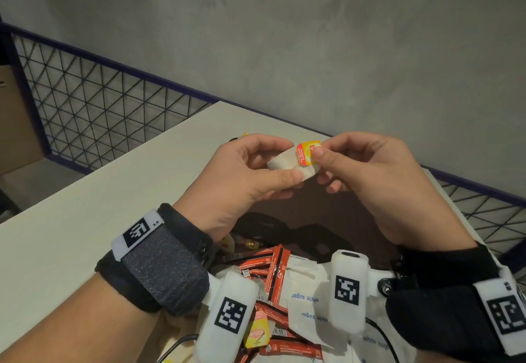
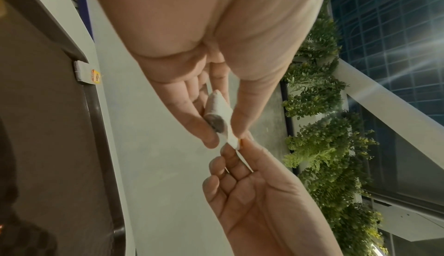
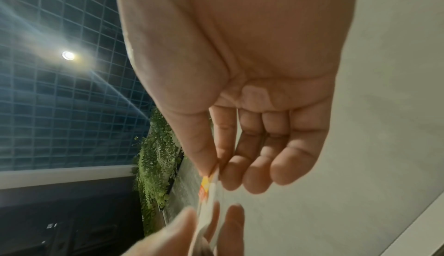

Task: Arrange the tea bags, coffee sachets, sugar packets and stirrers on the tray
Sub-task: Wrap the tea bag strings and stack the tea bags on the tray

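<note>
Both hands hold one tea bag (image 1: 284,162) in the air above the dark brown tray (image 1: 327,209). My left hand (image 1: 288,160) pinches the white bag (image 2: 218,106) between thumb and fingers. My right hand (image 1: 323,148) pinches the bag's yellow and red tag (image 1: 307,150) between thumb and forefinger; the tag (image 3: 205,188) shows edge-on in the right wrist view. Nearer to me lies a heap of red coffee sachets (image 1: 273,266), white sugar packets (image 1: 306,297) and a yellow tea tag (image 1: 257,334). Another tea bag (image 2: 87,73) rests at the tray's far rim.
The tray sits on a cream table (image 1: 85,206) whose far corner ends near a wire mesh fence (image 1: 99,100) with a purple frame. A grey wall stands behind. A cardboard box (image 1: 14,123) is at the far left, and a black cable (image 1: 176,345) lies near the front edge.
</note>
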### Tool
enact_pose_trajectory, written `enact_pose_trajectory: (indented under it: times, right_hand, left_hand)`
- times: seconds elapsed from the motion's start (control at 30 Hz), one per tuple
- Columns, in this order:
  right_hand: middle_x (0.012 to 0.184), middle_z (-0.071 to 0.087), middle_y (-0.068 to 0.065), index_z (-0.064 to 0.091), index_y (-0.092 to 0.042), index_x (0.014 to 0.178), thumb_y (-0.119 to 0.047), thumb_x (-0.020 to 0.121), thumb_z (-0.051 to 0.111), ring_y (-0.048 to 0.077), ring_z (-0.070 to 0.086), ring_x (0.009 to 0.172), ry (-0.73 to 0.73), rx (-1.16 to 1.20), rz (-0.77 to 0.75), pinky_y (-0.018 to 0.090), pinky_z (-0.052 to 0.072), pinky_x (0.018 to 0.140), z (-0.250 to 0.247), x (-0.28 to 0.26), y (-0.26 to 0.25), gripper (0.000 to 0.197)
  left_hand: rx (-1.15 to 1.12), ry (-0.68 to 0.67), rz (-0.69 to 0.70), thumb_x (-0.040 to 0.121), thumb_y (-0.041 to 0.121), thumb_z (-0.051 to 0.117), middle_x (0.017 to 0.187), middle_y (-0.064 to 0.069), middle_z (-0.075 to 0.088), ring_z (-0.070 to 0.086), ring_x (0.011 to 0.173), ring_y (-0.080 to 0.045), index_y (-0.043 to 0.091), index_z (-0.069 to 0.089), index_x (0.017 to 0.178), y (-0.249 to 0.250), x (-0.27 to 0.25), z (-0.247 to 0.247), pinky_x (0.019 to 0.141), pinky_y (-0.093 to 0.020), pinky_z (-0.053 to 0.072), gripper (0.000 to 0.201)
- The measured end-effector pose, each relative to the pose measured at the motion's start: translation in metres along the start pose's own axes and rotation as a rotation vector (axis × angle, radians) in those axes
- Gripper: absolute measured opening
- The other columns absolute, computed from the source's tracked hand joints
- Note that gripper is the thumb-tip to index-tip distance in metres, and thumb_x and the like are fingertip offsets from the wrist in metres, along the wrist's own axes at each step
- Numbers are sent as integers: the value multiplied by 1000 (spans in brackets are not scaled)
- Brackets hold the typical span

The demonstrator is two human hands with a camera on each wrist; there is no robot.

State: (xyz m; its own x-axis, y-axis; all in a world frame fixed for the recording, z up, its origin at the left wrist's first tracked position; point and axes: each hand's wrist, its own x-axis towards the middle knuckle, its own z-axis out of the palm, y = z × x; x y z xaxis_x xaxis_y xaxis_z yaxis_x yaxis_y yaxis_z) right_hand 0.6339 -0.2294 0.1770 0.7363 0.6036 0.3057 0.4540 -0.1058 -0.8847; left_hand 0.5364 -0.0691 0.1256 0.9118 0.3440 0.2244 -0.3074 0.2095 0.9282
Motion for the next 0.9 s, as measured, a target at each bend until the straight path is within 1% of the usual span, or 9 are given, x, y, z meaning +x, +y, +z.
enact_pose_trajectory:
  times: [0.07, 0.17, 0.27, 0.4, 0.47, 0.57, 0.7, 0.8, 0.9]
  right_hand:
    - [77, 74, 12, 76, -11, 83, -17, 89, 75, 16, 65, 67, 11, 22, 7, 32, 51, 62, -1, 0, -1, 8]
    - [77, 75, 11, 75, -9, 83, -15, 88, 75, 17, 65, 65, 40, 45, 21, 31, 50, 61, 0, 0, -2, 8]
    - [75, 75, 9, 75, -9, 83, -15, 88, 77, 17, 65, 63, 74, 57, 48, 30, 49, 60, 3, 0, -3, 8]
    - [77, 76, 10, 76, -8, 87, -13, 85, 79, 17, 66, 64, 69, 47, 76, 33, 52, 64, 2, -2, -5, 6]
    - [78, 76, 12, 76, -9, 87, -10, 83, 79, 19, 67, 66, 40, 63, 66, 35, 53, 65, 1, -3, -12, 6]
    - [75, 75, 10, 73, -7, 86, -9, 79, 80, 20, 66, 63, -20, 63, 37, 28, 53, 58, -2, 10, -33, 10]
    - [72, 73, 5, 69, -4, 89, -10, 80, 81, 20, 66, 63, -153, -101, 40, 26, 54, 55, 8, 59, -52, 16]
    - [83, 74, 11, 70, -4, 94, -13, 82, 83, 18, 67, 67, -266, -338, 104, 29, 57, 60, 38, 106, -33, 20]
    - [92, 76, 17, 69, -9, 91, -10, 85, 80, 16, 69, 67, -382, -580, 192, 29, 57, 61, 71, 148, 6, 13]
  left_hand:
    - [-17, 2, -5, 69, 9, 80, 109, -15, 77, 78, 92, -31, 6, 68, 118, -1, 1, -1, 74, -32, 63, 51]
    - [-40, -12, -18, 83, -1, 74, 105, -16, 78, 78, 92, -30, 4, 69, 118, -2, 2, -1, 77, -32, 64, 36]
    - [-40, -15, -20, 89, -2, 69, 105, -15, 78, 77, 95, -29, 4, 71, 119, -1, 1, -2, 80, -32, 64, 31]
    - [-36, -24, -20, 86, -1, 71, 106, -15, 78, 77, 97, -27, 5, 72, 118, 1, 1, -1, 83, -35, 63, 32]
    - [-29, -40, -34, 79, 6, 75, 109, -14, 78, 76, 101, -27, 6, 71, 119, 6, 0, -3, 87, -38, 62, 40]
    - [-46, 3, -14, 76, 13, 77, 112, -14, 77, 76, 102, -25, 5, 67, 124, 22, 4, -21, 90, -38, 61, 49]
    - [-130, 172, 61, 78, 12, 74, 112, -19, 76, 75, 105, -33, -2, 61, 128, 54, 17, -61, 90, -38, 62, 54]
    - [-228, 266, 65, 93, 7, 66, 116, -22, 75, 75, 105, -34, -1, 64, 121, 59, 21, -90, 86, -35, 63, 29]
    - [-275, 312, 0, 96, 8, 64, 115, -21, 75, 76, 104, -32, 3, 66, 114, 50, 20, -111, 81, -31, 63, 19]
